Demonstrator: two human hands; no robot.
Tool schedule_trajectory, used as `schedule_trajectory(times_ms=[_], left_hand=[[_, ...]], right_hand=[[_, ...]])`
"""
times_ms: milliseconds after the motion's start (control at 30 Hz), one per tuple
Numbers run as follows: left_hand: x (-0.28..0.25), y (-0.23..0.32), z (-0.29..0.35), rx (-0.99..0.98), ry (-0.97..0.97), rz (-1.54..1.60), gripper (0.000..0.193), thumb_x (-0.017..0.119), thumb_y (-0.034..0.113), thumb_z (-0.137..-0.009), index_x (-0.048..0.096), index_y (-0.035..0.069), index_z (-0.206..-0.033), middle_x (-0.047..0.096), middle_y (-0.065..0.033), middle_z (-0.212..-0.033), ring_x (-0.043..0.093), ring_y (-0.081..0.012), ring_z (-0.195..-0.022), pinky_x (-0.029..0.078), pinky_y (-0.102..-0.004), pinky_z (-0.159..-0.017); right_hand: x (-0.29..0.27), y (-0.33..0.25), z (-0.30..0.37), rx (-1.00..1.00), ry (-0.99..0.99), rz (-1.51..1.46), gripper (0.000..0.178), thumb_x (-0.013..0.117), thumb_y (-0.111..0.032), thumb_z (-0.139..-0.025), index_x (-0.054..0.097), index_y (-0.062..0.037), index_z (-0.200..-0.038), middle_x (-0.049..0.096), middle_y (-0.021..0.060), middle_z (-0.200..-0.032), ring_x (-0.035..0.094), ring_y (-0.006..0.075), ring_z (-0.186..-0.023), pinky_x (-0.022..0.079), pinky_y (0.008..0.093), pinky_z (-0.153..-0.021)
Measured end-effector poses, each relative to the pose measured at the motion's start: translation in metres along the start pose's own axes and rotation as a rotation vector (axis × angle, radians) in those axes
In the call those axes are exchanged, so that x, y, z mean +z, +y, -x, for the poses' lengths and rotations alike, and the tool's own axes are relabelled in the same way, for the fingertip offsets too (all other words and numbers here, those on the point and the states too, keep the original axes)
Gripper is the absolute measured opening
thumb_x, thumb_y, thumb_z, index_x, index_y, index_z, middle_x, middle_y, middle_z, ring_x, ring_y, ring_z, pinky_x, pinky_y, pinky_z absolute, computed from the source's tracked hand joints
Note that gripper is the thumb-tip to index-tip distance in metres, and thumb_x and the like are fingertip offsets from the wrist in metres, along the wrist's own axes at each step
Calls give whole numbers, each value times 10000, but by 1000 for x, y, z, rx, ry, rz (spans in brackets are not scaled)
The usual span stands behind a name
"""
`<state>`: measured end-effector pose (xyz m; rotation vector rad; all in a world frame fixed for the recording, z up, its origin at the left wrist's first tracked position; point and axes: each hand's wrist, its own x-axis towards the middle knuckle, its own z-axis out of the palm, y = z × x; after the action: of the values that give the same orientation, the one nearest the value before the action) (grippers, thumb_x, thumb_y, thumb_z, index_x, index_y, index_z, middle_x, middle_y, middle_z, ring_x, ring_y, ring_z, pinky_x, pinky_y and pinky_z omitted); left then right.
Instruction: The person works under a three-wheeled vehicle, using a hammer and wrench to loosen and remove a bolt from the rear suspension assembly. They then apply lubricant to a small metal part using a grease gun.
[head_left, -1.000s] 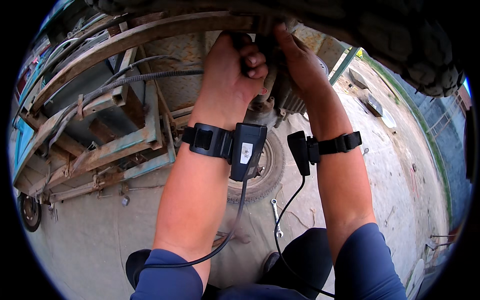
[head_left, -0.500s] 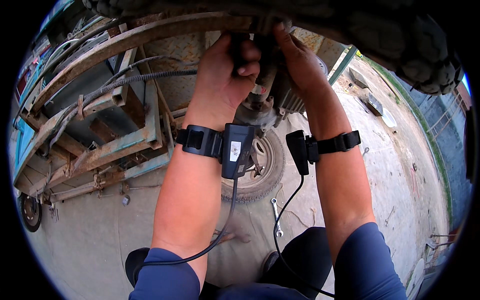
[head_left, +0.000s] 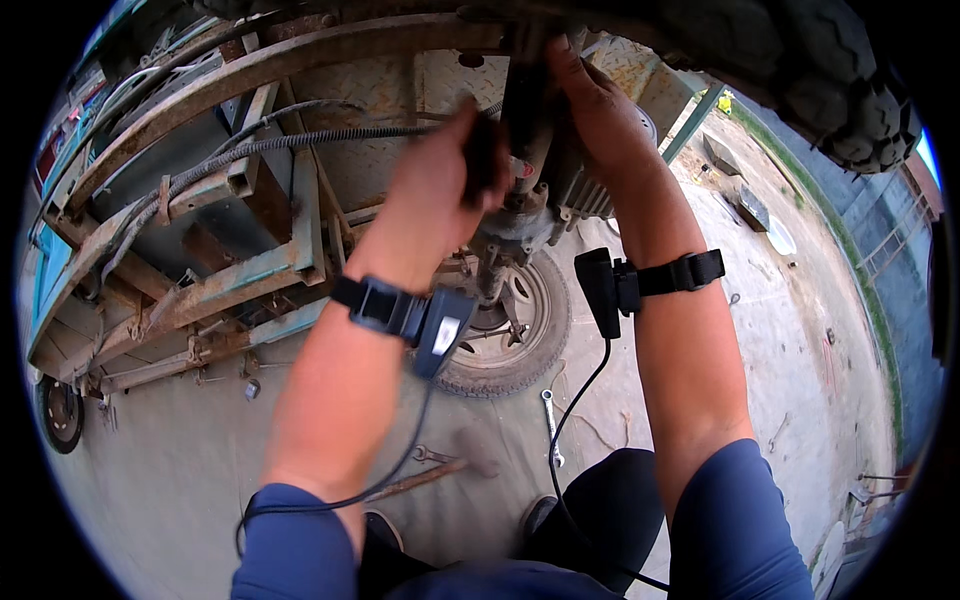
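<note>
My left hand [head_left: 428, 195] is smeared by motion, left of a dark upright tube [head_left: 520, 105] under a rusty vehicle frame [head_left: 340, 45]. Its fingers look dark and blurred, so whether they hold anything does not show. My right hand [head_left: 612, 130] stays up on the tube's right side, thumb stretched along it and the other fingers hidden behind; it appears closed round a part I cannot make out. Below both hands hang a grey gear housing [head_left: 510, 228] and a finned motor [head_left: 585, 198]. A strapped black device with a cable sits on each forearm.
A knobbly tyre [head_left: 770, 75] overhangs the top right. Beneath the housing is a wheel [head_left: 550, 345]. On the floor lie a combination wrench [head_left: 553, 425], a hammer [head_left: 425, 480] and another wrench [head_left: 432, 455]. Corrugated conduit [head_left: 290, 142] runs along the frame at left.
My left hand has come away from the tube, moving left and slightly down. My right hand has hardly moved. More of the housing, and the hammer on the floor, now show.
</note>
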<state>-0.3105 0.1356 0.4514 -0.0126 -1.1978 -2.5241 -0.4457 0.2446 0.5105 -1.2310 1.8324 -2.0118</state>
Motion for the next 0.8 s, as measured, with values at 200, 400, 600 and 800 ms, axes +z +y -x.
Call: schedule_trajectory(times_ms=[200, 400, 600, 800], left_hand=[[-92, -108, 87, -534, -499, -1196, 413, 553, 431, -1005, 590, 48, -855, 629, -34, -701, 615, -158, -616, 502, -343, -610], [-225, -211, 222, -462, -866, -2002, 244, 560, 244, -908, 690, 97, -1054, 688, -148, -1057, 674, -363, -1001, 528, -534, -837], [-281, -207, 279, -966, -1008, -1957, 324, 500, 176, -946, 626, 122, -1239, 604, -179, -1294, 609, -398, -1173, 472, -598, -914], [-277, -209, 299, -1127, -1015, -1920, 355, 531, 153, -918, 624, 110, -1258, 614, -195, -1293, 621, -379, -1171, 502, -577, -898]], right_hand=[[-2, -5, 8, 12, 3, 74, 675, 659, -652, -877, 650, -82, -1238, 668, 25, -1017, 598, 128, -874, 484, 306, -796], [1, -6, 4, -16, -17, 6, 718, 637, -630, -906, 604, -39, -1311, 678, 66, -1073, 636, 152, -932, 497, 304, -857], [-8, -3, -2, 9, -18, 35, 740, 625, -602, -929, 566, -1, -1357, 673, 75, -1150, 631, 156, -1007, 500, 289, -891], [0, 5, 0, -137, 33, 13, 751, 628, -599, -929, 549, -8, -1386, 669, 65, -1147, 617, 138, -973, 497, 282, -869]])
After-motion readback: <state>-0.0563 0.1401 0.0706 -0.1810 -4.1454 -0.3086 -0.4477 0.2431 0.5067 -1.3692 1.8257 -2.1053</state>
